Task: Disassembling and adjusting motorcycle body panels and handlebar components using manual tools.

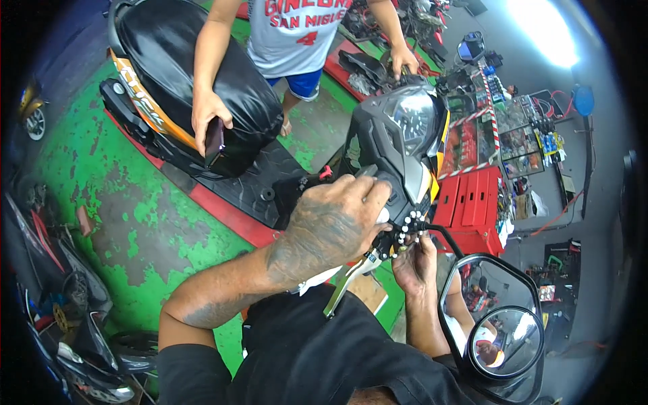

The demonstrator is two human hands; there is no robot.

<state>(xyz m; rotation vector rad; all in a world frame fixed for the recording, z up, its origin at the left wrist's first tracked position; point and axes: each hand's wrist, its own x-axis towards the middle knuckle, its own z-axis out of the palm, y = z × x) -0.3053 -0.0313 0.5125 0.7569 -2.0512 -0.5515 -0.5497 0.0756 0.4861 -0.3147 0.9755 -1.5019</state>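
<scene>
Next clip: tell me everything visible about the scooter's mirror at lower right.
The rear-view mirror has a black, plastic-looking housing with rounded corners, carried on a thin black stem rising from the handlebar area. A small round convex mirror sits on its lower glass. The glass looks intact and reflects a person. It faces up toward the camera. The right hand works beside the stem; contact cannot be told.
</scene>
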